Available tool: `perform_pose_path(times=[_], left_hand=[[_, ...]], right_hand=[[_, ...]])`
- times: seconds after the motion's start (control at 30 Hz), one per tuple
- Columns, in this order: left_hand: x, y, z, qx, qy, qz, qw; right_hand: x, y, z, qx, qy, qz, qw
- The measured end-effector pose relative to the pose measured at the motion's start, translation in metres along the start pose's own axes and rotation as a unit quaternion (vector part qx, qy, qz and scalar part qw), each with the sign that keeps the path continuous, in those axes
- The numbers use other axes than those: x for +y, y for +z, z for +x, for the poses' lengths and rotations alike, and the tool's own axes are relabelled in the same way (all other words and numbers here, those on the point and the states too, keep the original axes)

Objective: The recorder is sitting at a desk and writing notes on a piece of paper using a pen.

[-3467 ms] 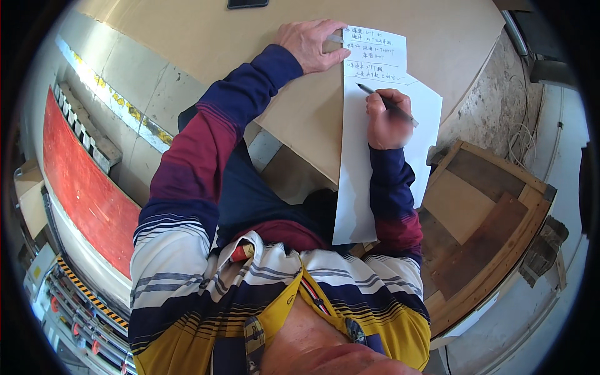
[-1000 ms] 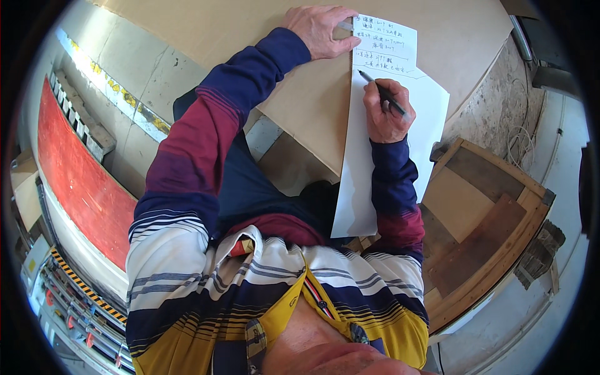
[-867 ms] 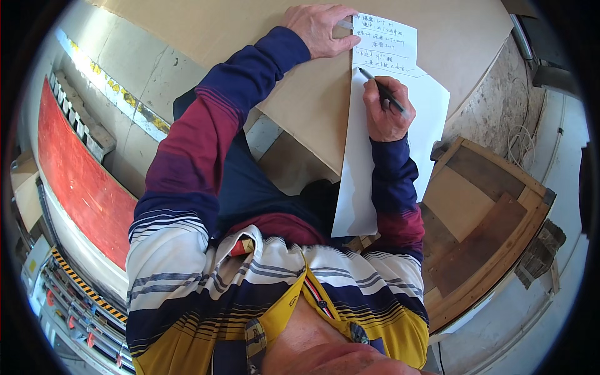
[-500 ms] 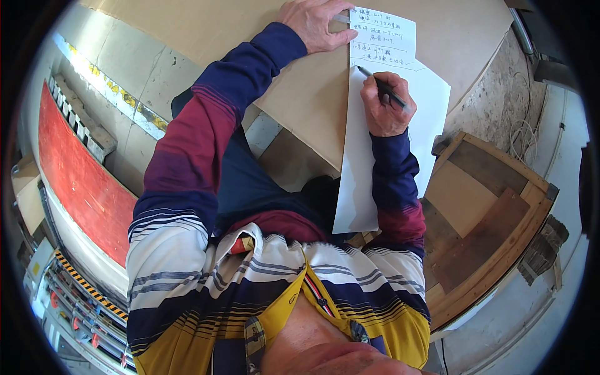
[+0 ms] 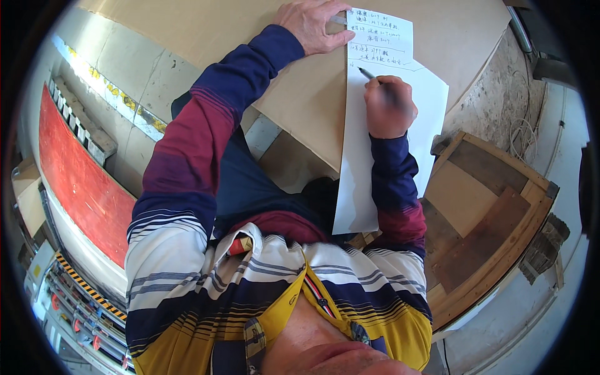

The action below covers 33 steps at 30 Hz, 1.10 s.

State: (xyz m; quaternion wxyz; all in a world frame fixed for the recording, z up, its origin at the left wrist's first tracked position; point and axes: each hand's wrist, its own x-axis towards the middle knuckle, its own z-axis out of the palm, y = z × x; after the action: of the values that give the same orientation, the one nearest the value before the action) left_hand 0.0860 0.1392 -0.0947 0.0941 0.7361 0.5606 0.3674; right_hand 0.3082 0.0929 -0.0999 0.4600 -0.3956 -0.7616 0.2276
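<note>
A long white sheet of paper (image 5: pixel 359 156) with handwritten lines at its top lies on a brown cardboard surface (image 5: pixel 300 112). My right hand (image 5: pixel 390 109) is closed around a dark pen (image 5: pixel 367 73), whose tip is at the paper just under the ruled line. Part of that hand is smeared by motion. At the paper's upper left edge, my left hand (image 5: pixel 312 26) rests with thumb and forefinger apart, the fingertips at the sheet. A small pale, translucent piece (image 5: pixel 338 20) shows between thumb and forefinger; I cannot make out its kind.
To the right stands a wooden frame (image 5: pixel 487 194) with brown boards in it. Loose wire (image 5: pixel 524 134) lies beyond it by the wall. On the left are a red panel (image 5: pixel 81 181) and a black-and-yellow striped bar (image 5: pixel 90 284). My knees are under the cardboard's near edge.
A small mark now shows under the ruled line, at the left. My right hand has turned slightly and the pen tip has shifted a little right. My left hand stays in place.
</note>
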Motion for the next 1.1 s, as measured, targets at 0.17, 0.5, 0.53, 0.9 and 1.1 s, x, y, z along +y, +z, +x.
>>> perform_pose_path(times=[0.17, 0.5, 0.53, 0.9, 1.1], left_hand=[[-0.001, 0.006, -0.003, 0.006, -0.014, -0.002, 1.000], [-0.010, 0.016, -0.007, 0.008, -0.025, 0.027, 0.999], [-0.011, 0.017, -0.007, 0.008, -0.024, 0.028, 0.999], [-0.014, 0.017, -0.008, 0.016, -0.010, 0.025, 1.000], [-0.012, 0.016, -0.009, 0.015, -0.012, 0.036, 0.999]], right_hand=[[0.009, 0.005, -0.007, 0.037, 0.012, 0.025, 0.999], [0.012, 0.009, -0.006, 0.040, 0.035, 0.047, 0.997], [0.010, 0.008, -0.006, 0.025, 0.042, 0.048, 0.998], [0.007, 0.004, -0.004, -0.005, 0.055, 0.030, 0.998], [0.007, 0.004, -0.003, -0.003, 0.044, 0.018, 0.999]])
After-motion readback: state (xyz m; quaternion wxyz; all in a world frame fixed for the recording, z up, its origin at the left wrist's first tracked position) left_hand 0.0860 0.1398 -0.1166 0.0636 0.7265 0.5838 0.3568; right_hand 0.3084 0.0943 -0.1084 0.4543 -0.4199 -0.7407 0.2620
